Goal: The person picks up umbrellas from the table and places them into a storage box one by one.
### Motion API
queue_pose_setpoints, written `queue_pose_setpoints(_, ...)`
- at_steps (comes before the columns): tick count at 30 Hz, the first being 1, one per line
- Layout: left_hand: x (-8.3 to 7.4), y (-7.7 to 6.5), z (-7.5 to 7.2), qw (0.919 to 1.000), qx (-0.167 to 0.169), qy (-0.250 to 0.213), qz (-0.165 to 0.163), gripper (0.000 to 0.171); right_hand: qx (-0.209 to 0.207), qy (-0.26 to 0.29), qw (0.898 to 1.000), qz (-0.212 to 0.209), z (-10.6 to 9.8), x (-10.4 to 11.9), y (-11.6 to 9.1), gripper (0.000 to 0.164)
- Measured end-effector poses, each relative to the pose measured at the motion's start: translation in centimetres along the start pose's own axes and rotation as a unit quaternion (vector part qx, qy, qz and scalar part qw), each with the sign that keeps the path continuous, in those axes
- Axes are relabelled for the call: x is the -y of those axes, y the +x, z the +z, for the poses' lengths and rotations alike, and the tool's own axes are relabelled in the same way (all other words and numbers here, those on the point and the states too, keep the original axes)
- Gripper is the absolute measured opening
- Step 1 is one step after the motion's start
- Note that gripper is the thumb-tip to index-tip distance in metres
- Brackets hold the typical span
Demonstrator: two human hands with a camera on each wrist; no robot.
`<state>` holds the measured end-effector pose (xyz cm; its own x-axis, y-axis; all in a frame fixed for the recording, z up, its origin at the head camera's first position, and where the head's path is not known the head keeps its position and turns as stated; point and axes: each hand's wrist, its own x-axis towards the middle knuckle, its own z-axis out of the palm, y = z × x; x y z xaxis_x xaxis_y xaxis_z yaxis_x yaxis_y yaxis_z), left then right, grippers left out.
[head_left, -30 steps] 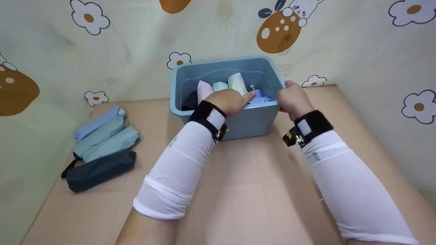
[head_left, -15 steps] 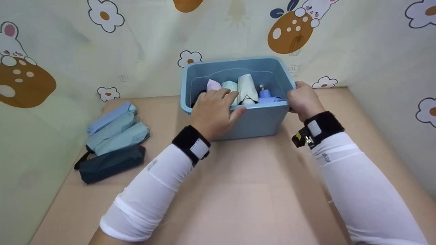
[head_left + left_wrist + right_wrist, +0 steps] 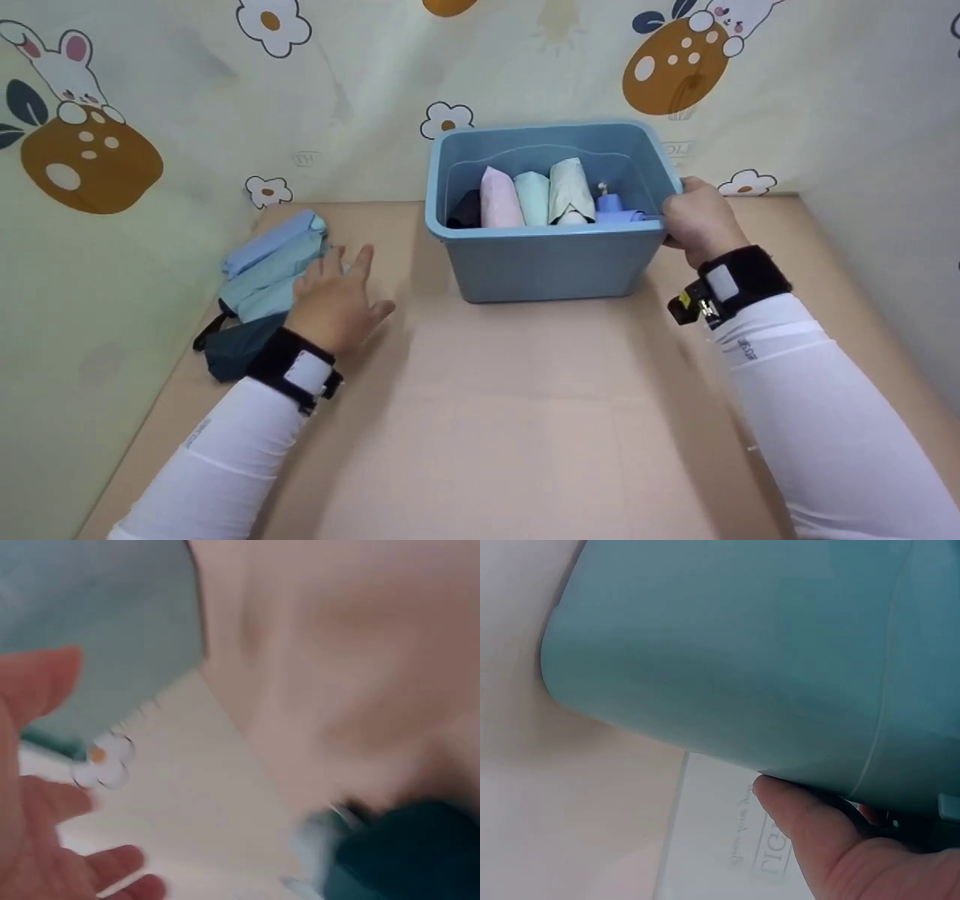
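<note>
My left hand [image 3: 334, 307], fingers spread, is over the right side of a row of folded umbrellas and holds nothing. The row has a blue umbrella [image 3: 270, 244], two pale teal ones and a dark teal umbrella [image 3: 240, 346] with a strap. It partly hides them. My right hand [image 3: 703, 223] grips the right end of a blue plastic bin [image 3: 544, 266]; the right wrist view shows its thumb [image 3: 802, 821] against the bin's wall. Inside stand rolled bundles like folded umbrellas: black [image 3: 466, 210], pink [image 3: 499, 199], mint [image 3: 532, 199], whitish [image 3: 570, 191] and blue [image 3: 619, 216].
The bin stands on a tan tabletop [image 3: 510, 420] near the back. A patterned curtain-like sheet [image 3: 375, 75] hangs behind it and continues along both sides. The left wrist view is blurred.
My left hand has left the bin's front and moved left to the umbrella row, its fingers spreading. My right hand stays on the bin. The camera view has shifted left.
</note>
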<state>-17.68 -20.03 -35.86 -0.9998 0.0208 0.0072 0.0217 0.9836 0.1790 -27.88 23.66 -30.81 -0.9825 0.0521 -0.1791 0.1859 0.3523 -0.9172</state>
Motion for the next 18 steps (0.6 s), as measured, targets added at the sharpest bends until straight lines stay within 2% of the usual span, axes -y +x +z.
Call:
queue_pose_setpoints(5, 3.8, -1.5, -0.3, 0.9944, 0.072, 0.025, -0.073, 0.089, -0.003, 0.003, 1.000, -0.004, -0.3, -0.1, -0.1, 0.073)
queue_pose_setpoints(8, 5.1, -2.1, -0.4, 0.9890, 0.116, 0.029, -0.087, 0.093, -0.004, 0.006, 1.000, -0.003, -0.3, -0.2, 0.0, 0.073)
queue_pose_setpoints(10, 5.5, -2.3, -0.3, 0.9868, 0.136, 0.030, -0.083, 0.095, -0.003, 0.009, 1.000, -0.001, -0.3, -0.2, 0.0, 0.073)
queue_pose_setpoints(13, 5.9, -2.5, 0.0, 0.9878, 0.138, 0.031, -0.065, 0.089, 0.001, 0.009, 1.000, 0.004, -0.2, -0.1, 0.1, 0.074)
queue_pose_setpoints(18, 6.4, -2.5, 0.9, 0.9920, 0.106, 0.044, -0.052, 0.073, 0.003, 0.005, 1.000, 0.005, 0.0, 0.0, 0.1, 0.075)
